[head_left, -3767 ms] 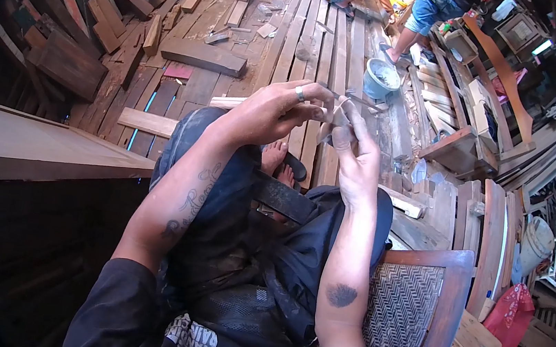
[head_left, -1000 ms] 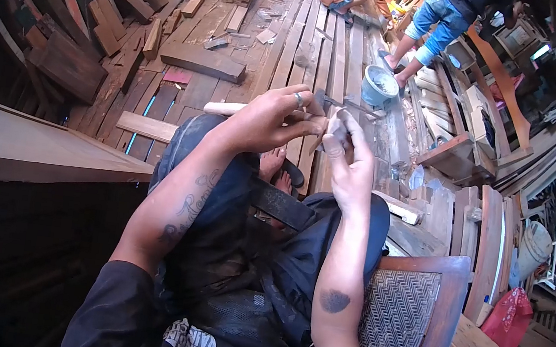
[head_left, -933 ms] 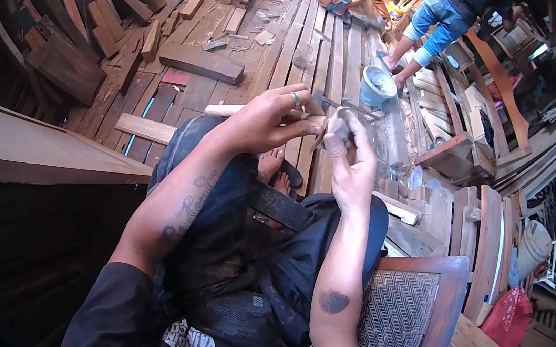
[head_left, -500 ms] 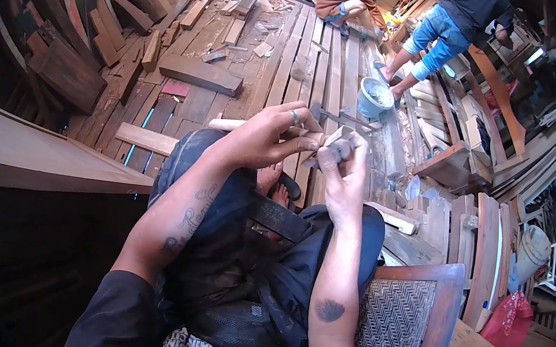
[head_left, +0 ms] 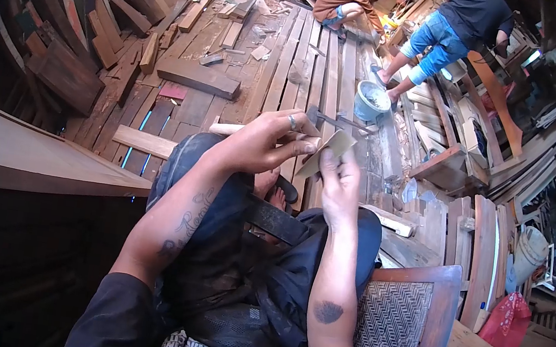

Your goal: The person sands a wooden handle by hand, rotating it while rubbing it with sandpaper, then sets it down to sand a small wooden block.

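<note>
Sheet (head_left: pixel 339 144) flatter now abv scrap-strewn flr (head_left: pixel 252 70)

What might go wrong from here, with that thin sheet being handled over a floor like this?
The sheet might slip: the right hand seems to have it only by thumb and fingers.

If dropped, it could land among the planks, where light shows through gaps.

The bucket might get knocked, since a standing person has a foot right beside it.
</note>
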`<state>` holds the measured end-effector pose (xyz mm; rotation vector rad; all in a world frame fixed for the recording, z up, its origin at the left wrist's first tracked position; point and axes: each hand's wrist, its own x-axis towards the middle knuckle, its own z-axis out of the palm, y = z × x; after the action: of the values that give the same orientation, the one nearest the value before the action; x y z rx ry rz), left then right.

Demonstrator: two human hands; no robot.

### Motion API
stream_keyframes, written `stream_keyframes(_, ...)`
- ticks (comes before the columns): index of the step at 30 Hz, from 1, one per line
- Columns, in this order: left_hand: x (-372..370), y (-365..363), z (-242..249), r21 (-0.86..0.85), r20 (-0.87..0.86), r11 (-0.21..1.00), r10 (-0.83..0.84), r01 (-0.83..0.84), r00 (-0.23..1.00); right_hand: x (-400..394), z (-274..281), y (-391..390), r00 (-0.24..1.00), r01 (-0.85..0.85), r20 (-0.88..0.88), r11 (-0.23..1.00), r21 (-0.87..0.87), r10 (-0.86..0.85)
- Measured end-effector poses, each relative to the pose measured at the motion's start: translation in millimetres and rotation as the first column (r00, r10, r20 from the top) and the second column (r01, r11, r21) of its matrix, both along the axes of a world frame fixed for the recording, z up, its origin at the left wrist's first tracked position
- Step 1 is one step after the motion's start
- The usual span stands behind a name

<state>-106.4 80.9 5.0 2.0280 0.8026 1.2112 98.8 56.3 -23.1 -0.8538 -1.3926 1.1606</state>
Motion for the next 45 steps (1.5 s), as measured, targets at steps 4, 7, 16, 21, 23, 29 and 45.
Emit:
stream_keyframes(4,6,1,1,0.011,0.05,1.0,-0.02,0.019,0.999,4,-13,0,0.994,-0.02,0.102,0.997,-0.073,0.027)
stream_keyframes(7,6,0,-3,0.058,0.02,0.998,-0.019,0.018,1.0,-4,1,1,0.996,0.009,-0.083,0.999,-0.037,-0.012)
stream_keyframes(16,10,-5,4,0.062,0.052,0.997,-0.042,0.039,0.998,-10,0,1,0.99,0.069,-0.124,0.997,0.042,-0.063)
stream_keyframes(21,17,-5,-2,0.123,0.089,0.992,-0.008,-0.003,0.996,-6,10,-16,0.963,0.033,-0.263,0.997,-0.069,-0.05)
stream_keyframes(23,18,-12,4,0.097,-0.006,0.995,0.009,-0.009,1.0,-5,9,-15,0.972,0.08,-0.216,0.996,-0.043,-0.087)
stream_keyframes(29,27,-8,-12,0.166,-0.009,0.986,-0.011,0.012,1.0,-10,0,-12,0.967,0.218,-0.124,0.974,-0.06,-0.223)
stream_keyframes(45,30,-13,-7,0.005,0.053,0.997,-0.083,0.083,0.995,-15,-7,-11,0.94,0.326,-0.127,0.944,0.05,-0.318)
